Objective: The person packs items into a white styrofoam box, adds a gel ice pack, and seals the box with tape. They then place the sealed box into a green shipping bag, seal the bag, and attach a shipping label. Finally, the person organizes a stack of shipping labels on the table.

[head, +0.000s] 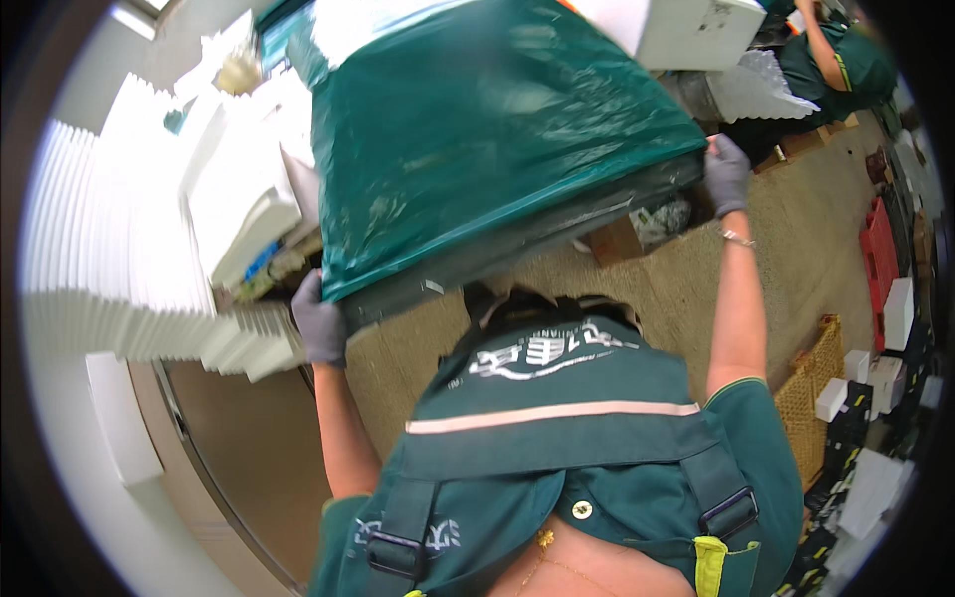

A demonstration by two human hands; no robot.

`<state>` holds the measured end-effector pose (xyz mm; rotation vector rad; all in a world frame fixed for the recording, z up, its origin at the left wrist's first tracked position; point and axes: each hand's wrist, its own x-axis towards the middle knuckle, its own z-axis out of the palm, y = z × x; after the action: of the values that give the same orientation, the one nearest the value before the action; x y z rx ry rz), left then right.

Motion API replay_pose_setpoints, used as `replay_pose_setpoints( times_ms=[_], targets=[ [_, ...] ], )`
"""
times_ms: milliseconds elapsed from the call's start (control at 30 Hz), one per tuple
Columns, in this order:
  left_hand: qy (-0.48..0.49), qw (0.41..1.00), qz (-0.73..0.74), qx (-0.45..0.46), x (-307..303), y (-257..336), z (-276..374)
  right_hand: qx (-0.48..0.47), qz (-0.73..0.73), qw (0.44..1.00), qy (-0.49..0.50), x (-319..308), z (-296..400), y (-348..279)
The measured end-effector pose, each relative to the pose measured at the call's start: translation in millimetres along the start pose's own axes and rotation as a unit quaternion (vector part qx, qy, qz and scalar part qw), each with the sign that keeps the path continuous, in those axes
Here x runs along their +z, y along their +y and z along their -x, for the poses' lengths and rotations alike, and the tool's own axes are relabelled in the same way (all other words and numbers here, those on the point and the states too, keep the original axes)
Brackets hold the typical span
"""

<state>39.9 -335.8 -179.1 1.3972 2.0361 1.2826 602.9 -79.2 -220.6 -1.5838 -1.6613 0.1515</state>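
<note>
A wide dark green plastic sheet or bag [492, 127] lies before me, wrinkled and glossy, over a flat, table-like shape. Its near edge hangs down as a darker band [522, 231]. My left hand [321, 321], in a grey glove with bare fingertips, grips the near left corner. At the right corner, my right hand [727, 175], gloved alike, pinches the plastic. Both arms are stretched out, and the edge runs taut between them. A white piece [388, 26] lies on the far part of the green plastic. What is under the plastic is hidden.
White foam sheets [112, 224] stand stacked at left, above a brown door [231, 455]. A white foam box [697, 33] is at the back right, near another person [835, 67]. A cardboard box [615, 240] sits on the floor. A woven basket [809, 403] and red pallet [880, 261] are at right.
</note>
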Motion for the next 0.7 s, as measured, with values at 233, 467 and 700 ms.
replay_pose_setpoints(
  times_ms=[233,467,700],
  targets=[
    [-0.047,0.979,0.086,-0.178,-5,-45,65,0.147,0.112,0.982,-0.035,-89,14,89],
    [-0.089,0.954,0.152,-0.244,-17,13,79,-0.054,-0.315,0.912,-0.257,-17,39,-207],
    [-0.080,0.941,0.226,-0.241,-7,38,88,-0.321,-0.302,0.714,-0.544,78,108,-340]
  ],
)
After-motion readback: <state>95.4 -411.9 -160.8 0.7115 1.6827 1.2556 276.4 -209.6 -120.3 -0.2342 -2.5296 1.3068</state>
